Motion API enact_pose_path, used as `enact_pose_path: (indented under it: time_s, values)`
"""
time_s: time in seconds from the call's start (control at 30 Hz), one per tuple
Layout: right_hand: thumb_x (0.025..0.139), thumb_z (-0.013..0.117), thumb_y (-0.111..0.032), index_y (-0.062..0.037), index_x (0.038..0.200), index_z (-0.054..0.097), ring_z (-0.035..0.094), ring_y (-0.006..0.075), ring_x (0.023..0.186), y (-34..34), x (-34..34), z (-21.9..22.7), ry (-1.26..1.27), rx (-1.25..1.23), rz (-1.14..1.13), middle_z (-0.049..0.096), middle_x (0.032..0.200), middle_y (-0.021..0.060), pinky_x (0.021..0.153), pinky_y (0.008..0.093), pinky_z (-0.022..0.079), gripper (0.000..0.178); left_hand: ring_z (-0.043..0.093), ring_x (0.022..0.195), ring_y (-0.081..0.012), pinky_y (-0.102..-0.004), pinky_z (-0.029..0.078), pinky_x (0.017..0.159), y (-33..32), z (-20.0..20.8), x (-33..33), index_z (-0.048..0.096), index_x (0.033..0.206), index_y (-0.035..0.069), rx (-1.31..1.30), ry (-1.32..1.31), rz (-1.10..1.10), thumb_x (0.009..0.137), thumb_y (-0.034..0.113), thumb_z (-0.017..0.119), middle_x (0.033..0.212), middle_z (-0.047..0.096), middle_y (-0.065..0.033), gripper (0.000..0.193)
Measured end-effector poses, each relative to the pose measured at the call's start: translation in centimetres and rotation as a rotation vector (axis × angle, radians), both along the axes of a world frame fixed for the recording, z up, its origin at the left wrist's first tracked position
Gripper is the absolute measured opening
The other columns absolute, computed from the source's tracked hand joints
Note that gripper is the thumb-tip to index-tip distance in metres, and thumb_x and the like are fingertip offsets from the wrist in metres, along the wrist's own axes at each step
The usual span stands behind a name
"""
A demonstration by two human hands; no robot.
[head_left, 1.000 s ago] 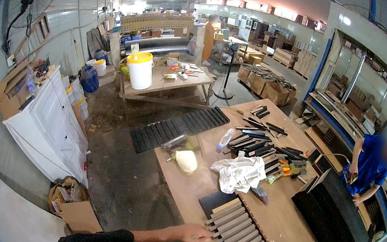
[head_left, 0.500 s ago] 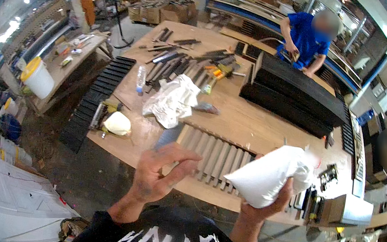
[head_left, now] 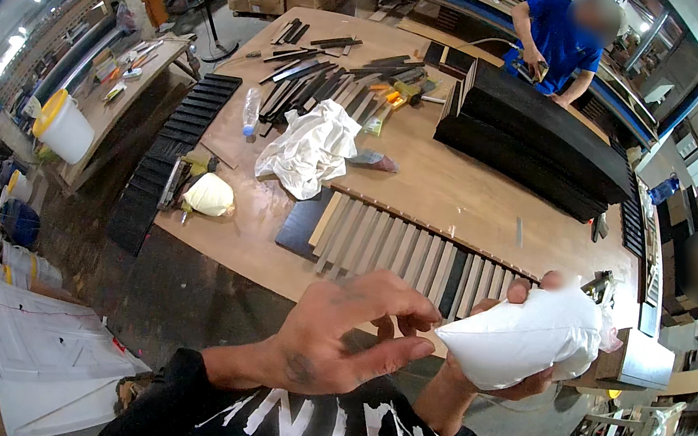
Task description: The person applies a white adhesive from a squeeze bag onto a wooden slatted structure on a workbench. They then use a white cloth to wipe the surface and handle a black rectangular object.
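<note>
A plump white plastic bag with a pointed end, its contents hidden, rests in my right hand, whose fingers wrap round it from below and behind. Its tip points left toward my left hand. That hand is open, thumb and forefinger curved and apart right beside the tip, with nothing seen between them. Beyond both hands lies a panel of grey-brown wooden slats set side by side on the worktable. Part of its near edge is hidden behind my hands.
White cloth, a clear bottle, loose dark strips and a cream-coloured bundle lie on the table. Across it, a person in blue works behind a long black piece. Black slatted panels stand along the left.
My left hand has moved right, up to the bag's tip. The bag has shifted right and a little down in my right hand, lying flatter. The view has tilted slightly.
</note>
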State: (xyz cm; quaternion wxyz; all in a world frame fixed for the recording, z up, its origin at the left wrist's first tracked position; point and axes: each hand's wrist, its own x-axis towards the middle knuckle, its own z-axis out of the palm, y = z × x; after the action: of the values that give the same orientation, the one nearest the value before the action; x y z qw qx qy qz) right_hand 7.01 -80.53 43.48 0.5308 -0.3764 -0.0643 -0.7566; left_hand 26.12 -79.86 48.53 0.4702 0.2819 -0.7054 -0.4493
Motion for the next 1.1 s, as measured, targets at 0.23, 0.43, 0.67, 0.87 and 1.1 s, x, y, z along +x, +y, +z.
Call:
enact_pose_path:
  time_s: [0.23,0.43,0.67,0.87,1.1]
  values:
    - [0.074,0.069,-0.025,-0.0032,0.128,0.019,0.053,0.0413,0.098,-0.1,1.3,1.0,-0.12,-0.011,0.03,0.038,0.119,0.0248,0.072,0.0498,0.055,0.077,0.06,0.075,-0.0183,-0.0288,0.048,0.066,0.5,0.3,-0.3,0.061,0.096,-0.001,0.013,-0.027,-0.009,0.081,0.008,0.066,0.089,0.064,-0.011,0.018]
    - [0.076,0.064,-0.027,0.0014,0.132,0.018,0.043,0.0354,0.105,0.5,-0.1,-0.6,-0.032,-0.006,-0.02,0.027,0.13,0.0194,0.071,0.0499,0.055,0.078,0.059,0.071,-0.0169,-0.0268,0.049,0.06,0.5,-0.8,-0.7,0.059,0.098,0.001,-0.063,-0.049,-0.007,0.083,0.011,0.063,0.087,0.061,-0.0105,0.018]
    - [0.075,0.071,-0.035,-0.0042,0.133,0.017,0.052,0.0463,0.104,0.3,-0.2,-0.5,-0.092,0.135,0.038,0.042,0.119,0.0278,0.082,0.0552,0.05,0.085,0.057,0.069,-0.0252,-0.0328,0.047,0.061,-0.4,0.4,-2.1,0.056,0.091,0.0,-0.213,-0.033,-0.014,0.077,0.001,0.062,0.081,0.057,-0.0112,0.015]
    - [0.082,0.031,-0.072,-0.0054,0.135,0.032,0.051,0.0281,0.111,2.8,-0.4,-8.0,0.1,0.851,-0.26,0.047,0.127,0.0145,0.097,0.0403,0.041,0.085,0.054,0.083,-0.0254,-0.0341,0.047,0.071,-2.6,-3.0,-4.8,0.054,0.089,0.0,-0.498,-0.341,0.03,0.075,0.01,0.06,0.085,0.053,-0.0114,0.019]
    - [0.081,0.052,-0.047,-0.0037,0.133,0.034,0.053,0.0312,0.11,2.8,-2.3,-13.4,-0.036,0.92,-0.03,0.051,0.124,0.0173,0.096,0.0431,0.042,0.071,0.055,0.08,-0.0255,-0.0349,0.048,0.07,-2.3,-6.0,-5.5,0.055,0.087,0.0,-0.463,-0.584,0.054,0.076,0.014,0.06,0.084,0.055,-0.0111,0.017]
